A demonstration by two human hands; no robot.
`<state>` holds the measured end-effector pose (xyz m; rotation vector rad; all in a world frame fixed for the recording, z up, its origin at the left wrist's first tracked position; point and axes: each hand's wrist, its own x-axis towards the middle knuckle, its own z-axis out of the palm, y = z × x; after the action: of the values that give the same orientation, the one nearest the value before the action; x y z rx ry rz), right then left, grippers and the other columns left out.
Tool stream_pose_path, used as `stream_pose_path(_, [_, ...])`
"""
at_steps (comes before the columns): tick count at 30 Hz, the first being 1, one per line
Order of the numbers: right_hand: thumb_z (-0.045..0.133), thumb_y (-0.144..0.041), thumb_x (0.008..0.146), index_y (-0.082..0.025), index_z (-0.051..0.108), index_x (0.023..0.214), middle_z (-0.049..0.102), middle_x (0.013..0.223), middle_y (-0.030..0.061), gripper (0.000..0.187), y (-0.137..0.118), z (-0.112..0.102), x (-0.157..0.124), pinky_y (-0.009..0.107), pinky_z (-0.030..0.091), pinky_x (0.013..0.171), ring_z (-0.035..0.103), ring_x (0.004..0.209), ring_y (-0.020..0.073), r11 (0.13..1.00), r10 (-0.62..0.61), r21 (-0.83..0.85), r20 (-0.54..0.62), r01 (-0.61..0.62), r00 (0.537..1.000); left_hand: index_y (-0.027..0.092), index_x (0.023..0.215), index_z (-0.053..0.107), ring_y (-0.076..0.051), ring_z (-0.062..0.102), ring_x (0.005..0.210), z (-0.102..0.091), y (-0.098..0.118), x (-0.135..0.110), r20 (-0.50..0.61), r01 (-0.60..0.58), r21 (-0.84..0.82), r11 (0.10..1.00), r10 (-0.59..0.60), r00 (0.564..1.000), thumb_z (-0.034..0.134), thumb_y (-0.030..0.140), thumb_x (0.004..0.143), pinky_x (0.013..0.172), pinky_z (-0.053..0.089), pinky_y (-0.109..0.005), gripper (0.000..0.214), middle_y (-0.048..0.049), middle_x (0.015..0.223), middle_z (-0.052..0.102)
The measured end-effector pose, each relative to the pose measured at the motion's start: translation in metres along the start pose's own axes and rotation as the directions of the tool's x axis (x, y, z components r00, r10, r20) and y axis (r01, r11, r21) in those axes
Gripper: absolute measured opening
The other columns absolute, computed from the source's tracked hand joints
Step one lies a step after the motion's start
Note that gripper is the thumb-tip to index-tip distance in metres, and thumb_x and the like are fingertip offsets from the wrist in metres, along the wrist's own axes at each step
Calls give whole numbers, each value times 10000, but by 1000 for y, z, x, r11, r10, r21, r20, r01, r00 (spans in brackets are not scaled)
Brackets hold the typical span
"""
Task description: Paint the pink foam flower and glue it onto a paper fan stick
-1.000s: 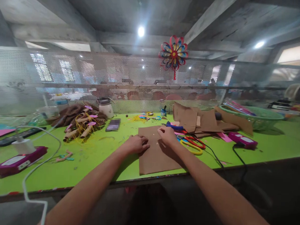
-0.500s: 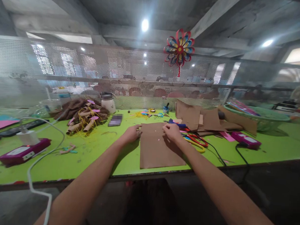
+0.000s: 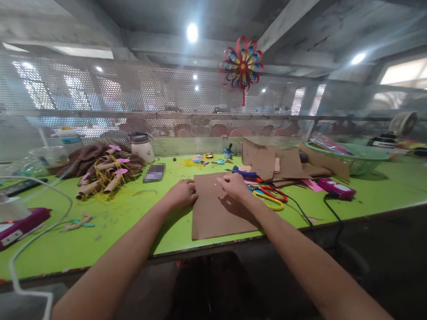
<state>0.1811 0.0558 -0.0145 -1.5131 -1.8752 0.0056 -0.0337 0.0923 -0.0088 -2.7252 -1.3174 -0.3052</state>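
The green bench (image 3: 125,227) carries a brown pile (image 3: 270,160) toward its far edge, right of centre, and nearer, a flat brown sheet (image 3: 214,221) just inside its front edge. With so little margin there, a pull by either forearm could slide the sheet's near side over that edge.

The left hand (image 3: 183,192) rests at the sheet's left side, fingers bent; whether they grip it I cannot tell. If they only rest there, the sheet may swivel under a push. The right hand (image 3: 233,185) is over its upper part, fingers drawn inward; whether they meet or pinch anything is unclear.

Scissors (image 3: 270,202) lie just beyond the right wrist, so an outward sweep could knock them. A black cord (image 3: 301,213) runs to the front edge; a snagging arm could tug it.
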Motion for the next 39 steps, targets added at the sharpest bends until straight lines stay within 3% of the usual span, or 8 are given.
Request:
stream_pose_path(5, [500, -219, 814, -110, 630, 1046, 629, 1104, 113, 287, 8, 14, 9, 238, 365, 873, 536, 1021, 171, 981, -181, -60, 73, 185, 981, 188, 1105, 599, -226, 574, 1002, 5, 6, -4, 39, 30, -30, 999, -28, 999, 367, 366, 865, 876, 428, -320, 378, -97, 1108, 620])
stream_pose_path(10, [486, -364, 848, -96, 645, 968, 626, 1069, 169, 333, -9, 21, 18, 297, 380, 859, 556, 997, 225, 917, -132, -305, 374, 256, 918, 231, 1136, 575, -207, 541, 1073, 8, 11, -7, 16, -16, 23, 1000, 16, 1000, 319, 358, 899, 918, 395, -314, 371, -75, 1152, 606])
stream_pose_path(13, [458, -411, 858, -94, 664, 920, 644, 998, 183, 383, -22, 12, 5, 317, 393, 812, 573, 940, 245, 892, -76, -375, 421, 251, 904, 232, 1122, 583, -211, 527, 1089, 9, 14, -9, 6, -11, 54, 998, 11, 1000, 328, 349, 896, 922, 389, -338, 360, -77, 1153, 605])
stream_pose_path(18, [465, -326, 859, -182, 670, 820, 657, 853, 110, 253, -30, -56, -83, 280, 387, 760, 573, 862, 198, 917, -244, -168, 481, 362, 842, 247, 1110, 590, -223, 525, 1083, 12, 14, -8, 5, 6, 41, 999, -6, 1000, 336, 357, 890, 915, 388, -366, 353, -75, 1151, 608])
stream_pose_path(22, [525, -489, 797, -241, 624, 603, 608, 647, 88, 330, -28, -143, -171, 284, 375, 643, 546, 629, 170, 985, -96, -79, 472, 150, 877, 233, 1104, 600, -240, 520, 1089, 12, 13, -4, 16, 15, 18, 1000, -15, 1000, 332, 356, 889, 912, 386, -373, 364, -91, 1167, 598])
stream_pose_path(26, [524, -502, 797, -254, 624, 631, 611, 664, 94, 316, -31, -191, -192, 294, 356, 618, 539, 617, 170, 996, 14, -84, 511, 33, 859, 238, 1100, 605, -237, 518, 1098, 10, 14, -2, 34, 35, 26, 999, -36, 999, 347, 362, 885, 922, 380, -363, 358, -86, 1164, 602])
stream_pose_path(34, [470, -324, 852, -174, 672, 714, 648, 717, 64, 287, 14, -139, -105, 260, 374, 648, 555, 670, 160, 973, -125, -137, 362, 185, 924, 236, 1121, 601, -227, 529, 1088, 4, 16, -1, 46, 47, 91, 995, -52, 998, 304, 371, 888, 902, 406, -345, 401, -77, 1154, 614])
stream_pose_path(39, [508, -234, 830, -147, 679, 826, 660, 844, 84, 193, 43, -94, -90, 280, 398, 756, 565, 839, 184, 938, -193, -249, 198, 240, 961, 209, 1139, 597, -248, 534, 1085, 6, 10, 2, 50, 16, 108, 994, -21, 999, 266, 372, 893, 900, 410, -368, 443, -105, 1173, 600])
